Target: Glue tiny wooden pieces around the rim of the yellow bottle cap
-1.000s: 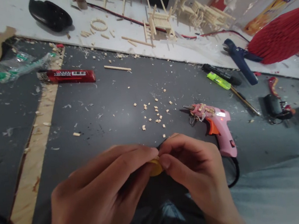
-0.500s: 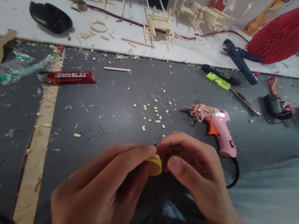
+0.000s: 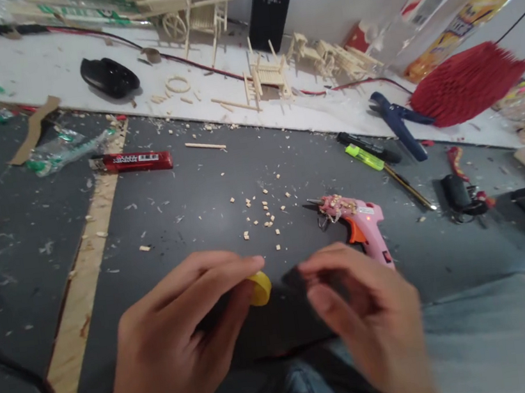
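My left hand [image 3: 184,335] pinches a small round yellow piece [image 3: 260,288] between thumb and fingers, low in the middle of the view. My right hand [image 3: 370,317] hangs a short way to its right, fingers loosely curled and blurred by motion, with nothing visible in them. A pink glue gun [image 3: 360,225] lies on the dark mat just beyond my right hand, nozzle pointing left. Several tiny wooden bits [image 3: 262,212] are scattered on the mat ahead of both hands.
A red lighter [image 3: 135,162] and a wooden stick [image 3: 205,146] lie further back on the dark mat [image 3: 203,185]. Right of the glue gun are a green lighter [image 3: 364,157], blue pliers [image 3: 398,122] and a black charger [image 3: 458,196]. Small wooden chair models [image 3: 270,76] stand on the white board behind.
My right hand has let go of the yellow piece and drawn off to the right. The left hand keeps the piece. The view has tilted up.
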The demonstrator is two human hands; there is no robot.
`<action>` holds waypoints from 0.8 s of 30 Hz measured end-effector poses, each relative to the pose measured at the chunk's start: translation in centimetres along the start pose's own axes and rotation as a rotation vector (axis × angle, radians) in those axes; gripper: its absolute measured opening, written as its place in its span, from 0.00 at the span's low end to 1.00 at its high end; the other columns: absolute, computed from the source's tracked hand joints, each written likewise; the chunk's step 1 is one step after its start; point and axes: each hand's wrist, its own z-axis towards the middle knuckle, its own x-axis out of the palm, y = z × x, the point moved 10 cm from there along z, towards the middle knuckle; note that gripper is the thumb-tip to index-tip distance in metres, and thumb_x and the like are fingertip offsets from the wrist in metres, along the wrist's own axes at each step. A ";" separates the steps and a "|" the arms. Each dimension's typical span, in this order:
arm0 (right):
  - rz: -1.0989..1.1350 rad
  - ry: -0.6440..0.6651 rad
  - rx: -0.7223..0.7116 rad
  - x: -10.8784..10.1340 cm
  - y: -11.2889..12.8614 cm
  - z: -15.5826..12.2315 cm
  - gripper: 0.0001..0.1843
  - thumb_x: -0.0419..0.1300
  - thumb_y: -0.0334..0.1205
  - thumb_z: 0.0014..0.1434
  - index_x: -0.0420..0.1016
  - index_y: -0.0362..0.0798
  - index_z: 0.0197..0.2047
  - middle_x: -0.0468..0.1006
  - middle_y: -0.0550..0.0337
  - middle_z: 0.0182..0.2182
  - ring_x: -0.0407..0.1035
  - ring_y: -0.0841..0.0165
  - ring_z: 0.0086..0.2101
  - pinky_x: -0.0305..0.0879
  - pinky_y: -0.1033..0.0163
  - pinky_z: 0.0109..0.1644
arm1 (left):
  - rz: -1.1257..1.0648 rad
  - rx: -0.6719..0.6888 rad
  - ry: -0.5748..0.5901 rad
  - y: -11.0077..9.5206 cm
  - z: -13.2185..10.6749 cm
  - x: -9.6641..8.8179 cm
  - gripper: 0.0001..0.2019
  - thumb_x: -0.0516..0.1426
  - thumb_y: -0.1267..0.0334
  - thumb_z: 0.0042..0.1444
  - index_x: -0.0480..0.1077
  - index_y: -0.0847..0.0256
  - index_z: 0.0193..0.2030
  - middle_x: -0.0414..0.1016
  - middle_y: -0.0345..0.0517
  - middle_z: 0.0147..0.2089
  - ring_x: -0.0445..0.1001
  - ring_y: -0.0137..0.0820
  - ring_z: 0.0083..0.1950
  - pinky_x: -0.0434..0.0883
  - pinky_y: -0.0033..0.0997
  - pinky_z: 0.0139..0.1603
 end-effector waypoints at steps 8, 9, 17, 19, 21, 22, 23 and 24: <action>-0.670 -0.272 0.469 -13.4 -7.8 0.2 0.30 0.65 0.70 0.53 0.85 0.52 0.41 0.86 0.50 0.31 0.78 0.48 0.33 0.69 0.47 0.40 | -0.218 -0.055 0.020 -1.0 0.0 1.0 0.15 0.62 0.73 0.68 0.85 0.48 0.49 0.90 0.34 0.44 0.89 0.21 0.40 0.78 0.11 0.46; -0.635 -0.235 0.477 -13.1 -8.3 0.4 0.29 0.65 0.69 0.53 0.85 0.52 0.40 0.86 0.50 0.30 0.79 0.48 0.32 0.70 0.47 0.40 | -0.229 -0.069 0.019 -1.1 0.1 1.1 0.14 0.62 0.72 0.67 0.86 0.48 0.47 0.90 0.33 0.43 0.88 0.21 0.39 0.78 0.10 0.45; -0.254 -0.254 0.462 -10.8 -9.0 0.5 0.17 0.75 0.54 0.53 0.84 0.51 0.37 0.80 0.62 0.23 0.78 0.57 0.25 0.74 0.54 0.33 | -0.340 -0.313 -0.005 0.8 0.5 3.0 0.08 0.63 0.68 0.62 0.84 0.56 0.42 0.91 0.40 0.37 0.90 0.27 0.32 0.83 0.15 0.34; -0.094 -0.297 0.462 -11.3 -9.4 0.1 0.17 0.76 0.53 0.56 0.82 0.51 0.40 0.81 0.60 0.27 0.77 0.59 0.25 0.75 0.56 0.32 | -0.370 -0.365 -0.006 1.3 0.3 3.5 0.08 0.63 0.67 0.61 0.85 0.56 0.44 0.92 0.41 0.37 0.90 0.29 0.32 0.84 0.17 0.34; 0.082 -0.301 0.440 -11.8 -9.5 -0.2 0.18 0.76 0.52 0.57 0.79 0.52 0.44 0.82 0.59 0.30 0.77 0.60 0.26 0.73 0.57 0.30 | -0.388 -0.397 0.000 1.6 0.2 3.7 0.08 0.64 0.66 0.61 0.85 0.56 0.43 0.92 0.41 0.36 0.90 0.30 0.32 0.84 0.18 0.35; 0.163 -0.289 0.423 -11.9 -9.4 -0.2 0.19 0.77 0.53 0.56 0.78 0.53 0.44 0.83 0.58 0.30 0.76 0.61 0.26 0.71 0.59 0.29 | -0.393 -0.407 0.006 1.7 0.1 3.8 0.06 0.65 0.65 0.60 0.85 0.55 0.41 0.91 0.41 0.35 0.90 0.30 0.31 0.84 0.18 0.35; 0.233 -0.268 0.404 -11.9 -9.1 -0.1 0.21 0.78 0.54 0.54 0.78 0.54 0.42 0.81 0.58 0.29 0.75 0.61 0.26 0.68 0.60 0.27 | -0.398 -0.417 0.012 1.9 0.1 3.8 0.05 0.65 0.65 0.60 0.86 0.55 0.40 0.91 0.41 0.34 0.90 0.30 0.31 0.84 0.17 0.34; 0.290 -0.243 0.385 -11.8 -8.8 0.0 0.22 0.80 0.56 0.51 0.78 0.54 0.39 0.79 0.59 0.28 0.72 0.62 0.26 0.66 0.60 0.26 | -0.402 -0.426 0.019 2.0 0.0 3.9 0.04 0.66 0.64 0.60 0.86 0.55 0.38 0.91 0.41 0.33 0.90 0.30 0.31 0.84 0.17 0.34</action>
